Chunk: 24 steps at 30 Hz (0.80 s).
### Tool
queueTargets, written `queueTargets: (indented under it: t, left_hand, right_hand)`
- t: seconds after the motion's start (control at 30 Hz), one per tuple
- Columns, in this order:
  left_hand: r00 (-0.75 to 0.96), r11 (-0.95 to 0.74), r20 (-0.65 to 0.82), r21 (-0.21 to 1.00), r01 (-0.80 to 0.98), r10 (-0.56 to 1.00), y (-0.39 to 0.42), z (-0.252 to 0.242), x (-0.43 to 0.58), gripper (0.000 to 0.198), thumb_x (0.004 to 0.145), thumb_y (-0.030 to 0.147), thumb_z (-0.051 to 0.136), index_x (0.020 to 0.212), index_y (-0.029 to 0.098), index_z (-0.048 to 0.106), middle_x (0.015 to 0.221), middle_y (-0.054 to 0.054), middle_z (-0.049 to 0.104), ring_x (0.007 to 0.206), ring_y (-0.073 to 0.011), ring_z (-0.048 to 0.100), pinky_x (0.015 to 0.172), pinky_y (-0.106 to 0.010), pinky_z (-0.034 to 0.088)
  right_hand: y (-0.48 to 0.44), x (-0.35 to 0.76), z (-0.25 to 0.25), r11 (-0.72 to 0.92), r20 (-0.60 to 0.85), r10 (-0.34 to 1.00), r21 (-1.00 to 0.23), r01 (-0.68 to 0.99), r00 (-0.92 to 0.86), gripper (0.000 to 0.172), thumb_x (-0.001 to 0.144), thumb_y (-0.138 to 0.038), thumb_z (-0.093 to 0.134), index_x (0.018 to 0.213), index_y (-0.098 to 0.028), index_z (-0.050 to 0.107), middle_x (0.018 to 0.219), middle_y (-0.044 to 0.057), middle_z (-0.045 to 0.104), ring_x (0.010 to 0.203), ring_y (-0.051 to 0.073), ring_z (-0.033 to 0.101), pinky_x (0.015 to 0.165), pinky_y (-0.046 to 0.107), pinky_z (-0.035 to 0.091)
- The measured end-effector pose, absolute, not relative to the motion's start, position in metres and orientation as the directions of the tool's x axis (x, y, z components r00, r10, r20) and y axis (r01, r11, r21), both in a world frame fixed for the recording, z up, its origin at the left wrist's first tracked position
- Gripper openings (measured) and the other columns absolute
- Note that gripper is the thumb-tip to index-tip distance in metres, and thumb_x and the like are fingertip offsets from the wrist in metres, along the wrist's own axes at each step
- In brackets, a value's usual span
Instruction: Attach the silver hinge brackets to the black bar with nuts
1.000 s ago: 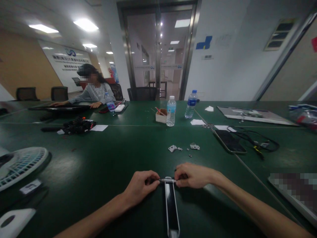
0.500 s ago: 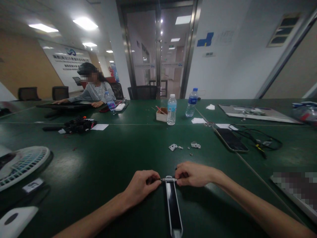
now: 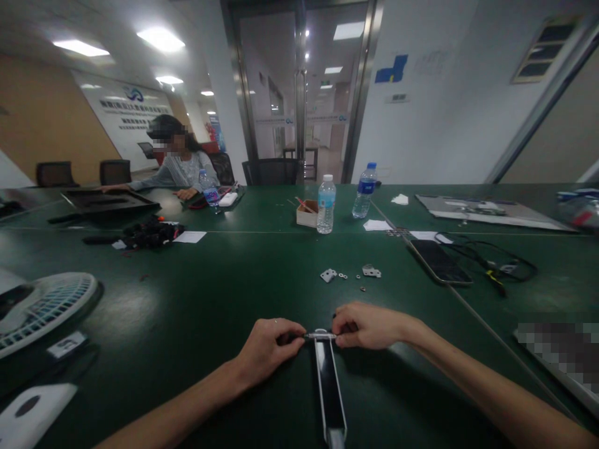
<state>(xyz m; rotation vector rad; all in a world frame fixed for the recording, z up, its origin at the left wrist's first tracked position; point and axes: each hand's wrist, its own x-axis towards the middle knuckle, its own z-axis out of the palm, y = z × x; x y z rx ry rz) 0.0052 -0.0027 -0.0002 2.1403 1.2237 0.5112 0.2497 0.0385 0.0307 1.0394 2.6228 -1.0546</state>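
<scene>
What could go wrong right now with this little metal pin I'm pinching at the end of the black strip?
The metal pin is held only by fingertips of the left hand and right hand, so it could slip and roll across the table. The black strip lies unclamped and might shift. The small washers beyond your hands could get knocked away.

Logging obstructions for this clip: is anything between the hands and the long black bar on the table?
Nothing visible. The left hand and right hand pinch the silver pin at the far end of the bar, one from each side. The metal brackets lie farther out on the table, apart from both.
</scene>
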Motion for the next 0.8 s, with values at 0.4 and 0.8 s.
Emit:
queueTargets:
  t: [0.4, 0.8]
  left_hand:
    - [0.493, -0.387, 0.042, 0.678, 0.625, 0.869, -0.0029, -0.0028, 0.0043, 0.018, 0.086, 0.023, 0.057, 0.099, 0.018, 0.070, 0.082, -0.001, 0.068, 0.068, -0.0131, 0.058, 0.063, -0.022, 0.045]
    - [0.488, -0.395, 0.047, 0.657, 0.642, 0.871, -0.0034, -0.0006, 0.0058, 0.014, 0.083, 0.020, 0.060, 0.093, 0.016, 0.069, 0.079, 0.000, 0.064, 0.065, -0.0121, 0.053, 0.060, -0.021, 0.042]
  right_hand:
    - [0.0399, 0.2512, 0.0275, 0.511, -0.347, 0.548, -0.581, 0.633, -0.761, 0.019, 0.087, -0.031, 0.053, 0.091, -0.015, 0.064, 0.092, 0.003, 0.056, 0.073, 0.012, 0.052, 0.064, 0.024, 0.038]
    - [0.0427, 0.2530, 0.0262, 0.514, -0.347, 0.542, -0.584, 0.628, -0.765, 0.020, 0.087, -0.031, 0.053, 0.090, -0.016, 0.066, 0.094, 0.003, 0.056, 0.075, 0.013, 0.052, 0.064, 0.025, 0.037]
